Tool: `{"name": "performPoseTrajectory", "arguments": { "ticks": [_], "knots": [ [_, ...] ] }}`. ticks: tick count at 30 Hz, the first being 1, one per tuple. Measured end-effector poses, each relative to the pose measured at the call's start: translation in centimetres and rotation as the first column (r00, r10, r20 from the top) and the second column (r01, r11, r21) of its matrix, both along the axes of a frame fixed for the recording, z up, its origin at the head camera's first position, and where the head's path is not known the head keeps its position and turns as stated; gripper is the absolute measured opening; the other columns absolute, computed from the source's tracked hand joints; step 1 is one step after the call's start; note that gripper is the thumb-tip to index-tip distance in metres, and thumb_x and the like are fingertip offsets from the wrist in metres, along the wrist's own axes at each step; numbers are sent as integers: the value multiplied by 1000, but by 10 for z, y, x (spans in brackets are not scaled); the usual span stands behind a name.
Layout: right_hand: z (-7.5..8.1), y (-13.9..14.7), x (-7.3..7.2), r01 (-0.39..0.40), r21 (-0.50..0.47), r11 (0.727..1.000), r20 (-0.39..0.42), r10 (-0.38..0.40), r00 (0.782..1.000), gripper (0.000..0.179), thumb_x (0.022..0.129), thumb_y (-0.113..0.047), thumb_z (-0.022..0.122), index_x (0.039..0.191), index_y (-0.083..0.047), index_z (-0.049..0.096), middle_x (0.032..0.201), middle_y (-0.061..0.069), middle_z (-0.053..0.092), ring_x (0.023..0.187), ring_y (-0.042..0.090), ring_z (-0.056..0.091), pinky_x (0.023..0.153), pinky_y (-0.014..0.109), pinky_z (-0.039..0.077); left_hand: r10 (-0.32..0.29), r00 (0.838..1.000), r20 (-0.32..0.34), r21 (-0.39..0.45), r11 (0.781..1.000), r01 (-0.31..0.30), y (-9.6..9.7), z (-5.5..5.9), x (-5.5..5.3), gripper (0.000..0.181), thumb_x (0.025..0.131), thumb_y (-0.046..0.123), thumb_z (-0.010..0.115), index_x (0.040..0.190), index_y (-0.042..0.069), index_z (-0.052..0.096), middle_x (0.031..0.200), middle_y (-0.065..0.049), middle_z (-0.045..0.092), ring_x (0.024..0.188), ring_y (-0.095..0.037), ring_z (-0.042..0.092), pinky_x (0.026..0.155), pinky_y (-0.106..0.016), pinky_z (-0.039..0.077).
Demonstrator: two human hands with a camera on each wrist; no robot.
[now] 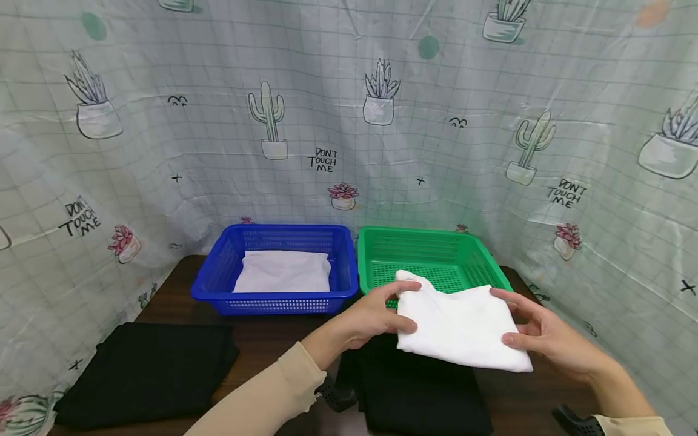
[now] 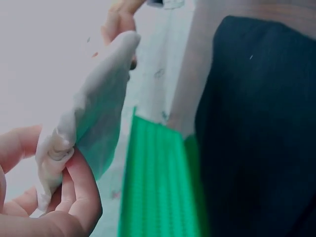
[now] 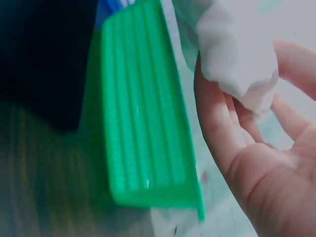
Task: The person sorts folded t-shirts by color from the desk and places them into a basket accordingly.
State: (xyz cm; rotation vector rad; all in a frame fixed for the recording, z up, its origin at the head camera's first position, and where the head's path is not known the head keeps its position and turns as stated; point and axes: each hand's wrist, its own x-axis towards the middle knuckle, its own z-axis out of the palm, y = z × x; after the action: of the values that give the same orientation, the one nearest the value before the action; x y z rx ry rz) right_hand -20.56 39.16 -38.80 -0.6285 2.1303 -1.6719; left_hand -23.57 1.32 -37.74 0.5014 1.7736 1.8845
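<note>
Cloth [image 1: 460, 327], white and folded into a flat packet, is held up between the left hand [image 1: 376, 315] and the right hand [image 1: 551, 333], in front of a green basket [image 1: 436, 232] and above a folded black cloth [image 1: 420, 390] on the counter [image 1: 262, 342]. We judge it light and soft, with little stiffness: its upper edge dips in the middle where nothing supports it. We expect it to grip easily rather than slip, and we see nothing fragile about it; the likelier trouble is layers sliding apart or a fold falling open. We would take hold at both side edges, catching every layer between thumb and fingers. Both hands grasp it much like that, the left pinching the left edge, the right pinching the right.

In the head view we see a plain, bright white face, roughly rectangular, with a rounded peak at the upper left and the lower right corner hanging lowest. The left wrist view shows several layers bunched and crumpled at the grip; the right wrist view shows a thick, rounded fold. We cannot tell whether it is a garment or a towel.
</note>
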Motion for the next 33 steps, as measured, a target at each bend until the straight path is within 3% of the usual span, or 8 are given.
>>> {"name": "performPoseTrajectory", "arguments": {
  "ticks": [5, 10, 17, 29, 33],
  "knots": [
    [8, -37, -12, 62, 2, 998, -44, -62, 997, 78, 106, 3, 59, 171, -17, 21, 149, 15, 36, 115, 28, 72, 83, 46, 64, 33, 999, -29, -16, 999, -34, -33, 13, -9, 73, 91, -3, 79, 156, 21, 55, 152, -13, 47, 116, -26, 66, 100, -43, 59],
    [15, -82, -31, 128, 2, 992, -46, -128, 991, 80, 105, -5, 66, 171, -21, 24, 150, 22, 32, 112, 28, 72, 84, 43, 63, 103, 993, -63, -55, 993, -107, -67, 21, -23, 73, 95, 5, 79, 159, 22, 50, 160, -16, 42, 125, -29, 63, 100, -44, 59],
    [18, -142, -61, 122, -50, 991, -27, -124, 992, 83, 102, -10, 72, 170, -27, 26, 153, 21, 33, 109, 31, 71, 84, 42, 63, 157, 984, -87, -109, 980, -166, -124, 27, -46, 77, 96, 5, 78, 163, 22, 45, 167, -17, 32, 136, -38, 54, 105, -49, 55],
    [15, -246, -110, 162, -64, 985, -42, -165, 985, 83, 98, -5, 76, 167, -29, 35, 150, 21, 42, 115, 37, 70, 85, 43, 63, 273, 959, -75, -169, 944, -283, -205, 21, -76, 78, 103, 10, 71, 169, 25, 32, 176, -13, 14, 141, -36, 48, 92, -31, 57],
    [12, -274, -122, 158, -59, 986, -41, -161, 986, 82, 98, -2, 75, 166, -29, 37, 148, 22, 43, 118, 39, 69, 86, 45, 63, 277, 956, -92, -197, 937, -290, -228, 17, -83, 80, 104, 8, 69, 171, 22, 27, 177, -16, 11, 149, -39, 40, 102, -36, 53]
  ]
}}
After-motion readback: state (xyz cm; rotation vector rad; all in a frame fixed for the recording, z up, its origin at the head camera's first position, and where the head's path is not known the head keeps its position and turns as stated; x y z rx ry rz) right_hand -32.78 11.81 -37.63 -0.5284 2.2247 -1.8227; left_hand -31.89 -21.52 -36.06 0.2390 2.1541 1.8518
